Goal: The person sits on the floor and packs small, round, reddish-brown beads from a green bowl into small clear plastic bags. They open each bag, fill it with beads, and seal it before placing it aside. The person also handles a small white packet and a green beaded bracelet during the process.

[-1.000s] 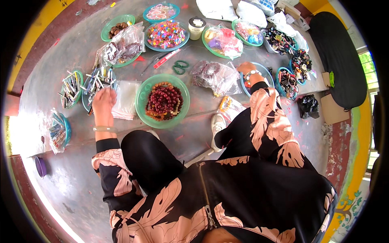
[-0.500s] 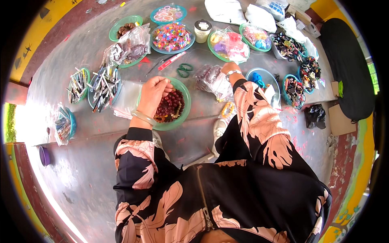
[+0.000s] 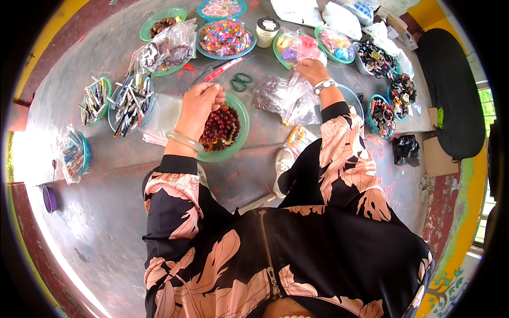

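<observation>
Your right hand [image 3: 312, 70] appears to pinch the clear plastic bag [image 3: 303, 108]; grip its edge firmly. Your left hand's [image 3: 200, 105] fingers curl together above beaded bracelets [image 3: 222, 127], contents undeterminable.

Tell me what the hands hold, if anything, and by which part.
The right hand seems to pinch the clear plastic bag by its raised edge. The left hand is closed above the green bowl; whether it holds anything cannot be told.

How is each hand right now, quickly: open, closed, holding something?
Left hand: closed at the green bowl; whether it holds anything can't be told.
Right hand: closed, apparently pinching the clear plastic bag.
</observation>
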`<action>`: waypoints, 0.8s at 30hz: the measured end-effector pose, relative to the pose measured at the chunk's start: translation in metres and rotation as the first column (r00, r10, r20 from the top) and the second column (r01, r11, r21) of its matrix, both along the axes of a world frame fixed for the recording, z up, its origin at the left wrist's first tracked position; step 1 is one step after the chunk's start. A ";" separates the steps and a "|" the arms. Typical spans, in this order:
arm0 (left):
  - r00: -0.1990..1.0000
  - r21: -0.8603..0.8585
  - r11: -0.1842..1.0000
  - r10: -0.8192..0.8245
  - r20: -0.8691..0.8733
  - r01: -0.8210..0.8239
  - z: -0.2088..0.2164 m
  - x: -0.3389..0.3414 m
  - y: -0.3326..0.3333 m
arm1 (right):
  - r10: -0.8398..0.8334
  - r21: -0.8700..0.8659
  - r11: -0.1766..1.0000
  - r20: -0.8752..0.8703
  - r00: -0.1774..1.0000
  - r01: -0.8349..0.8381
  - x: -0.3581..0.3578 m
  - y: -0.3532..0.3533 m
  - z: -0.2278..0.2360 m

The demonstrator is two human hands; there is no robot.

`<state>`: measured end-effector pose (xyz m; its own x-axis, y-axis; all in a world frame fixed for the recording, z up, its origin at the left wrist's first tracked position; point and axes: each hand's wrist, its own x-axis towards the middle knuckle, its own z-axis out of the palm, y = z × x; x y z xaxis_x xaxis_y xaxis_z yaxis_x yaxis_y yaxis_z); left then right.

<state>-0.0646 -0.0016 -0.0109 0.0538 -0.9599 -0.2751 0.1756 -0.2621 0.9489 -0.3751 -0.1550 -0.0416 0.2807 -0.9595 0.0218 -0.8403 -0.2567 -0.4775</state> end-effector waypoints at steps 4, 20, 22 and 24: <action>0.950 0.319 0.934 0.235 -0.207 -0.162 0.012 -0.009 0.014 | 0.619 -0.368 0.752 0.112 0.777 -0.546 0.052 0.020 -0.011; 0.930 -0.017 0.986 -0.153 0.335 0.168 -0.007 0.040 0.038 | 0.130 0.329 0.828 0.676 0.726 -0.454 0.175 0.122 -0.029; 0.889 -0.030 0.988 -0.120 0.442 0.149 -0.007 0.052 0.038 | 0.152 0.305 0.852 0.632 0.760 -0.425 0.188 0.123 -0.018; 0.827 -0.016 0.993 -0.091 0.555 0.120 -0.009 0.052 0.034 | 0.221 0.176 0.907 0.573 0.789 -0.382 0.197 0.118 -0.022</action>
